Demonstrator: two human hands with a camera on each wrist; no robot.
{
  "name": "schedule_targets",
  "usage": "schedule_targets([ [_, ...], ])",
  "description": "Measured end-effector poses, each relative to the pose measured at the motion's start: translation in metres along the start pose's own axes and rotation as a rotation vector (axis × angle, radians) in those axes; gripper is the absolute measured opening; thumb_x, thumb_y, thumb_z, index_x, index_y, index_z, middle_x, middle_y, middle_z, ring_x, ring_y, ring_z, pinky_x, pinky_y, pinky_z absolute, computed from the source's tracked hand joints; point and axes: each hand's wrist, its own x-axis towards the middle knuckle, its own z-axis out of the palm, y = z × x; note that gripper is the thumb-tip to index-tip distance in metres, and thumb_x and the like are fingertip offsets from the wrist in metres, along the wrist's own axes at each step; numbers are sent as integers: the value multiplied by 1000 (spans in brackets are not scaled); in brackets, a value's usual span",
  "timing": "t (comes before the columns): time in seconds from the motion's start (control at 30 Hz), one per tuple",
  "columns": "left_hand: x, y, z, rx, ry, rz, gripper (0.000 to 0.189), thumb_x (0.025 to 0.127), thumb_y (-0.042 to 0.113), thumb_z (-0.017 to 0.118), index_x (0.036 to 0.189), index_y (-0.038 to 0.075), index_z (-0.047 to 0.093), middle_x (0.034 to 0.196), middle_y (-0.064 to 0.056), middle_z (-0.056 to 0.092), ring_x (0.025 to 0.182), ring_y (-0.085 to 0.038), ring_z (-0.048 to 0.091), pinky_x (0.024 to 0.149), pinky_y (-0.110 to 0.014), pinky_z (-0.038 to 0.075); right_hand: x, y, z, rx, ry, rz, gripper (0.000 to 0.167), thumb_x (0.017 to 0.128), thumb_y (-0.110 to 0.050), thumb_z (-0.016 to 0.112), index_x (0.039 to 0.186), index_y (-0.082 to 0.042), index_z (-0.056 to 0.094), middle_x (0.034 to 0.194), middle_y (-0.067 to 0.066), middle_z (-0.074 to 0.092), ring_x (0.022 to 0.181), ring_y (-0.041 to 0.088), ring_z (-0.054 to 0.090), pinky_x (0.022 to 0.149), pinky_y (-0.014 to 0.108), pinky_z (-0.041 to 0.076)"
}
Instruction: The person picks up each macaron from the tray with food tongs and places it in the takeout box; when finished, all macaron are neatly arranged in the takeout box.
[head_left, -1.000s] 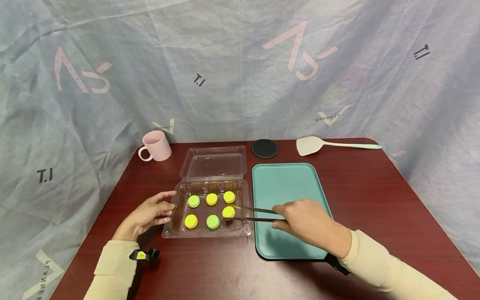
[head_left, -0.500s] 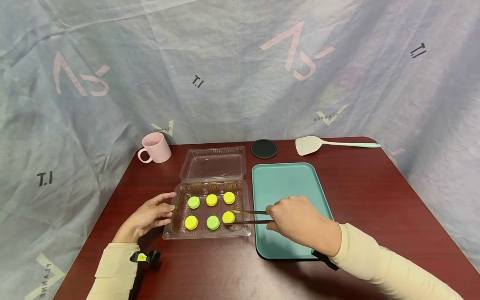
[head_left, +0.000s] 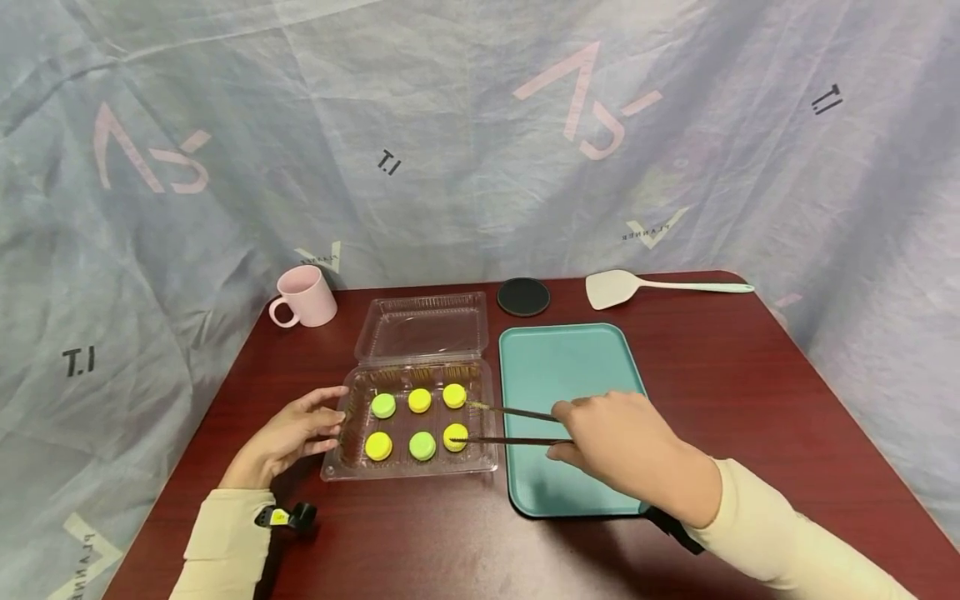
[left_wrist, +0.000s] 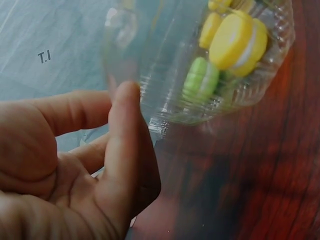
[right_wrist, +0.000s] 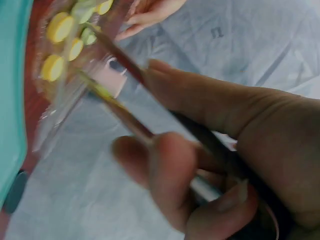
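Note:
A clear plastic clamshell container lies with its lid folded back, holding several yellow and green macarons in two rows. At its left edge, my left hand pinches the rim between thumb and fingers, as the left wrist view shows. My right hand grips a pair of dark tongs over the tray, their tips reaching over the container's right side. The tongs' arms stand apart with nothing held between them. The nearer arm passes over the front right yellow macaron; the farther tip is near the back right yellow macaron.
Right of the container lies a teal tray, partly under my right hand. Along the back of the dark red table are a pink mug, a black round coaster and a white spatula. A grey cloth hangs behind.
The tongs have lowered the yellow macaron towards the front of the container and spread off it. My right hand has shifted back to the right. My left hand stays at the rim.

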Motion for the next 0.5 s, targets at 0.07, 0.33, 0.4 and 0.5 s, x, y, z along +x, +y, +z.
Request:
schedule_targets([
  [0.07,0,0,-1,12,-7,4,61,100,9,59,153,-3,31,97,-5,55,82,-12,59,74,-27,58,-4,8,6,57,26,50,31,82,-41,82,81,-18,63,61,-16,47,48,5,44,39,28,36],
  [0.33,2,0,-4,55,-9,-1,60,100,11,60,151,-3,32,102,-6,57,90,-16,60,78,-30,57,-18,49,39,176,199,213,37,91,-44,73,109,-12,67,92,-5,61,62,6,49,47,27,40],
  [0.4,3,0,-3,58,-10,-6,60,100,12,60,151,-3,33,104,-6,57,94,-18,59,79,-30,57,-24,58,45,198,190,277,39,94,-43,69,115,-10,66,97,-1,58,66,9,47,50,28,40],
  [0.5,5,-1,-2,58,-10,-9,59,100,12,60,151,-2,34,107,-7,57,97,-19,59,79,-30,57,-33,70,51,240,185,356,42,98,-37,67,121,-2,62,100,6,56,71,16,49,56,34,44],
])
